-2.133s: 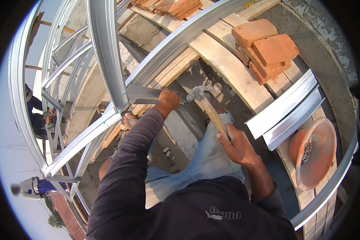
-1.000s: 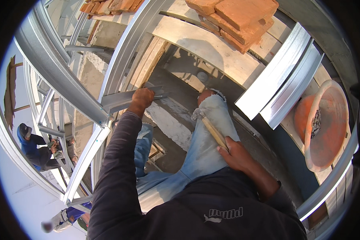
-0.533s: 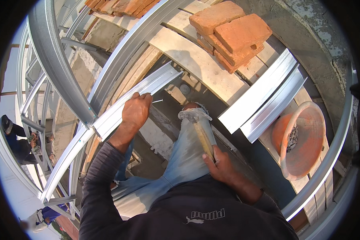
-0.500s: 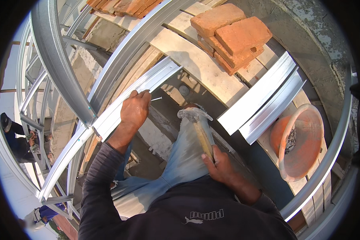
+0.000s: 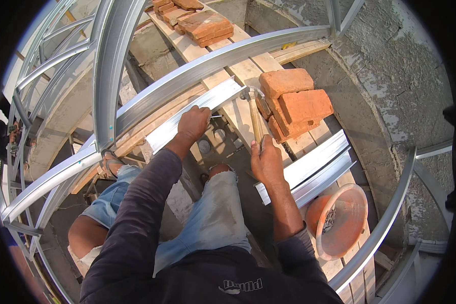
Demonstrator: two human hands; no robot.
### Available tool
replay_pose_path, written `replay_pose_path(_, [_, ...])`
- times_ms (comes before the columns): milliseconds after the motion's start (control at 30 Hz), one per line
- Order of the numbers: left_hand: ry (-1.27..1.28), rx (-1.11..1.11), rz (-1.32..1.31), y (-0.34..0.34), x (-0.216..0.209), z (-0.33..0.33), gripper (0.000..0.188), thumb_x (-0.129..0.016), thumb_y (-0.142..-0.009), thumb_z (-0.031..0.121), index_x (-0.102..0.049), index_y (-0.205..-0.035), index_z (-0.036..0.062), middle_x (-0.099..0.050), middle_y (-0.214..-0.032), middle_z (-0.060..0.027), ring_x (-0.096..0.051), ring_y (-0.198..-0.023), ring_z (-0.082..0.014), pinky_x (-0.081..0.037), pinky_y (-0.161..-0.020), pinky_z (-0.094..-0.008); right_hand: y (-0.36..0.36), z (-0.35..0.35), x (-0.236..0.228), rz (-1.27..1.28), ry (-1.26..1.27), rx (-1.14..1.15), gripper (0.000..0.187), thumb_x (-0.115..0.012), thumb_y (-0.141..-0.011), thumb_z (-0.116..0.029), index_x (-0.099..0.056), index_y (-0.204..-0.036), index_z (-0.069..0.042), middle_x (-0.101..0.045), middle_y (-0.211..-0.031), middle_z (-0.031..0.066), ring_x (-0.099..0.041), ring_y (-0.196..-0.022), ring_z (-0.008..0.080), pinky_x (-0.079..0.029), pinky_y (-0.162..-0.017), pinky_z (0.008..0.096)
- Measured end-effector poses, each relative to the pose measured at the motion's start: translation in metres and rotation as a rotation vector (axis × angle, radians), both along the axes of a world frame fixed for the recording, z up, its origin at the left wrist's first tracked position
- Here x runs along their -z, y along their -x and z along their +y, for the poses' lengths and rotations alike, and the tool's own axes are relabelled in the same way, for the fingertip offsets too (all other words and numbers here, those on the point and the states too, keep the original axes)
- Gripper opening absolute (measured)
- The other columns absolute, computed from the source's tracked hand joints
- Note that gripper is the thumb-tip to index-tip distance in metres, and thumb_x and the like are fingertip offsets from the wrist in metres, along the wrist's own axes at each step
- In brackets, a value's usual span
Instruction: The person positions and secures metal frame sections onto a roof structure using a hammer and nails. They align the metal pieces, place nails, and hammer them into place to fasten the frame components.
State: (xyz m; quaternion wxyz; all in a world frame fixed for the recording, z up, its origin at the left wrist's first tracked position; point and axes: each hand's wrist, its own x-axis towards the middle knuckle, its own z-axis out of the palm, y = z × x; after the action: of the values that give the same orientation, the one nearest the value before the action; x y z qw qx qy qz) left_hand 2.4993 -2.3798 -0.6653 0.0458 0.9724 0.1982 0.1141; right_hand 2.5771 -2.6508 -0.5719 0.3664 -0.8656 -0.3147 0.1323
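Note:
My left hand [image 5: 194, 123] is closed around the edge of a short, shiny metal channel [image 5: 164, 136] lying slantwise ahead of me. From its fingers a thin nail [image 5: 216, 116] sticks out to the right. My right hand [image 5: 267, 161] grips the wooden handle of a claw hammer [image 5: 256, 119], held upright with its head up near the far end of the channel and left of the bricks. Two more cut metal channels [image 5: 309, 169] lie on planks beyond my right forearm. Close to that forearm tilts an orange bowl [image 5: 357, 218] with small dark pieces inside.
Stacked bricks [image 5: 306, 106] sit on the wooden planks [image 5: 238, 115], with more bricks [image 5: 205, 25] farther off. A long metal beam [image 5: 233, 53] crosses ahead, and an upright one [image 5: 108, 76] rises at left. A curved rail [image 5: 385, 228] bends round the right. Another person's hand [image 5: 15, 134] shows far left.
My left hand has shifted the channel farther forward, off the frame joint. The hammer has risen and gone forward in my right hand. The view has turned, showing more of the far side.

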Motion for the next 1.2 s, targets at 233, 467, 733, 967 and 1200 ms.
replay_pose_path(233, [0.002, 0.109, -0.065, -0.007, 0.007, 0.006, 0.009, -0.063, -0.089, 0.015, -0.061, -0.09, 0.0066, -0.07, -0.089, -0.0108, -0.067, -0.092, -0.0316, -0.059, -0.074, -0.0447, -0.056, 0.086, 0.026, -0.16, 0.33, -0.097, 0.028, -0.056, -0.101, -0.017, -0.053, -0.113, 0.008, -0.07, -0.101, 0.0377, -0.071, -0.101, 0.0509, -0.057, -0.09, 0.0563])
replay_pose_path(467, [0.285, -0.035, -0.539, -0.026, 0.002, 0.022, 0.025, -0.06, -0.102, 0.024, -0.062, -0.096, 0.0, -0.066, -0.092, -0.023, -0.063, -0.093, -0.0431, -0.05, -0.083, -0.0537, -0.074, 0.102, 0.057, -0.036, 0.488, -0.051, 0.036, -0.052, -0.101, -0.02, -0.053, -0.122, 0.009, -0.069, -0.116, 0.0367, -0.069, -0.112, 0.0482, -0.056, -0.099, 0.0512])
replay_pose_path(733, [0.593, -0.161, -0.507, -0.075, 0.01, 0.036, 0.024, -0.065, -0.1, 0.021, -0.069, -0.093, -0.0007, -0.07, -0.086, -0.0212, -0.067, -0.081, -0.0399, -0.052, -0.077, -0.0476, -0.07, 0.103, 0.05, -0.037, 0.471, -0.071, 0.038, -0.053, -0.102, -0.021, -0.05, -0.122, 0.011, -0.069, -0.113, 0.0368, -0.069, -0.111, 0.0484, -0.055, -0.098, 0.051])
replay_pose_path(967, [0.589, -0.223, -0.535, -0.079, 0.013, 0.025, 0.02, -0.068, -0.099, 0.021, -0.072, -0.1, 0.0016, -0.072, -0.081, -0.0211, -0.072, -0.08, -0.0384, -0.055, -0.075, -0.0444, -0.073, 0.104, 0.054, -0.047, 0.503, -0.085, 0.04, -0.054, -0.102, -0.023, -0.048, -0.121, 0.012, -0.068, -0.115, 0.038, -0.069, -0.112, 0.0485, -0.055, -0.099, 0.051])
replay_pose_path(1200, [0.495, -0.162, -0.399, -0.08, 0.006, 0.019, 0.023, -0.063, -0.102, 0.024, -0.065, -0.104, 0.0017, -0.069, -0.083, -0.0275, -0.069, -0.083, -0.0477, -0.053, -0.076, -0.0532, -0.075, 0.101, 0.058, -0.054, 0.467, -0.11, 0.04, -0.054, -0.102, -0.023, -0.048, -0.122, 0.011, -0.068, -0.115, 0.0387, -0.068, -0.112, 0.0495, -0.055, -0.099, 0.0517])
